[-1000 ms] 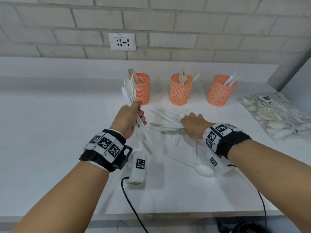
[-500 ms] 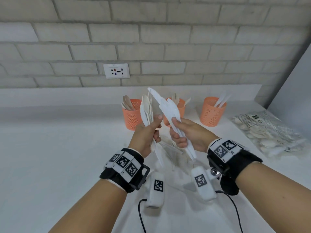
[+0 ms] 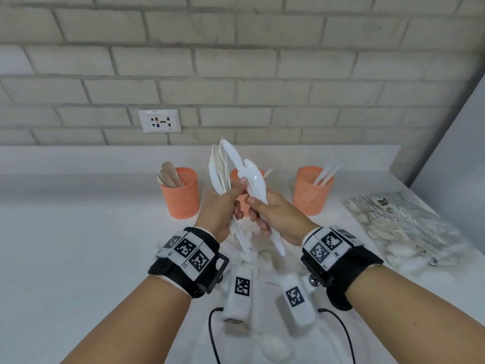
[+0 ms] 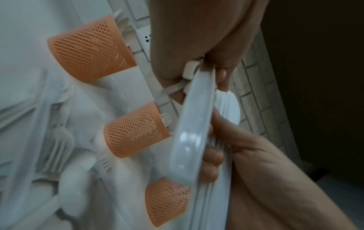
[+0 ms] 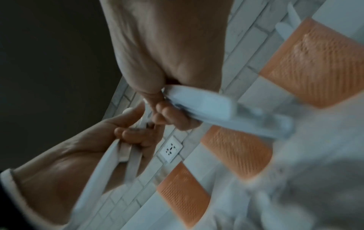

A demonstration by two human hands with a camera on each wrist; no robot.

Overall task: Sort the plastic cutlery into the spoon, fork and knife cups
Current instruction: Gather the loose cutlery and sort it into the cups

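Observation:
My left hand point(image 3: 224, 206) grips an upright bundle of white plastic cutlery point(image 3: 217, 170) above the table. My right hand point(image 3: 273, 215) grips a few white knives point(image 3: 253, 179) with serrated edges, pressed against that bundle. Behind them stand three orange mesh cups: the left cup point(image 3: 179, 195) holds spoons, the middle cup point(image 3: 234, 176) is mostly hidden by my hands, and the right cup point(image 3: 311, 191) holds knives. In the left wrist view a fork head point(image 4: 166, 119) pokes from the middle cup point(image 4: 135, 132). Loose cutlery point(image 3: 262, 254) lies under my hands.
A clear bag of white cutlery point(image 3: 401, 227) lies at the right on the white table point(image 3: 78, 245). A lone spoon point(image 3: 275, 348) rests near the front edge. A brick wall with a socket point(image 3: 160, 121) rises behind the cups, and a grey panel closes the right side.
My right hand took knives off the pile and lifted them to the left hand's bundle. Both hands rose and came together in front of the middle cup.

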